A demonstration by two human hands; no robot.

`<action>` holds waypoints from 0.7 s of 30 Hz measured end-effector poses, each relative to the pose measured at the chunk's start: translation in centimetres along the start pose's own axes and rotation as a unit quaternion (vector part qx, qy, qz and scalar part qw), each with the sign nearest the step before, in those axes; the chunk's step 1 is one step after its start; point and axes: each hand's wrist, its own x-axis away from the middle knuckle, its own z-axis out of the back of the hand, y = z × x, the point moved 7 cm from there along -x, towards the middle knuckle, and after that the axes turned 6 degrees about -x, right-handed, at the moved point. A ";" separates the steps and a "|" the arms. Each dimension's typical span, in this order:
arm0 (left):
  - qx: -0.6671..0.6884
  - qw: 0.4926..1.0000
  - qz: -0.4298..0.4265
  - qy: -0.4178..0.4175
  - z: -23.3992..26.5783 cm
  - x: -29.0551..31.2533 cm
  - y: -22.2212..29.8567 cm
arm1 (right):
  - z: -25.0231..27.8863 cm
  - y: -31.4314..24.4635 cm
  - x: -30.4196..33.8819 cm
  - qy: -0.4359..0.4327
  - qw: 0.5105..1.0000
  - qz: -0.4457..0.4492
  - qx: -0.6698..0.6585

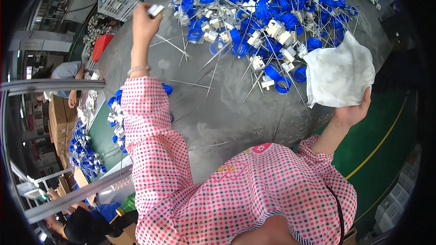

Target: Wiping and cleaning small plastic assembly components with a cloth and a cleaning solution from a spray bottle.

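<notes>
My left hand (144,25) is stretched out over the far left part of the grey table (218,104). Its fingers are closed round a small white block-shaped part (156,10) with a dark side. My right hand (354,111), at the right, grips a folded white cloth (340,70) by its lower edge. The cloth hides part of its fingers. Between and beyond the hands lies a heap of blue coils (261,9) with white plastic blocks (274,28) and thin metal rods that stick out at all angles. The heap's nearest pieces lie just left of the cloth.
White plastic crates (119,1) and a red bin (102,47) stand beyond the table's left edge. More blue coils (86,152) lie farther left, near cardboard boxes (58,118). Two other people (68,70) are at the left. A metal frame bar (77,202) crosses the lower left.
</notes>
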 end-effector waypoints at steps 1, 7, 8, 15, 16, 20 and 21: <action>0.002 1.000 0.005 0.026 2.1 0.2 -0.6 | -0.2 -0.2 0.3 -0.011 1.000 -0.001 0.002; 0.310 0.928 0.207 -0.012 10.9 8.1 2.2 | -2.0 1.5 3.1 -0.023 0.997 -0.067 -0.007; 0.318 0.928 0.192 0.011 12.6 9.6 4.4 | -2.6 2.1 3.9 -0.036 0.994 -0.099 -0.014; 0.663 0.702 0.234 -0.111 16.3 21.2 15.5 | -8.4 8.1 14.1 -0.148 0.943 -0.299 0.002; 0.660 0.706 0.232 -0.110 16.6 22.4 16.0 | -8.7 8.5 15.1 -0.148 0.943 -0.298 0.004; 0.597 0.756 0.248 -0.100 17.7 26.8 16.3 | -9.7 8.5 18.6 -0.270 0.922 -0.253 0.114; 0.582 0.769 0.247 -0.094 17.9 27.6 16.2 | -10.3 7.9 19.5 -0.350 0.899 -0.179 0.194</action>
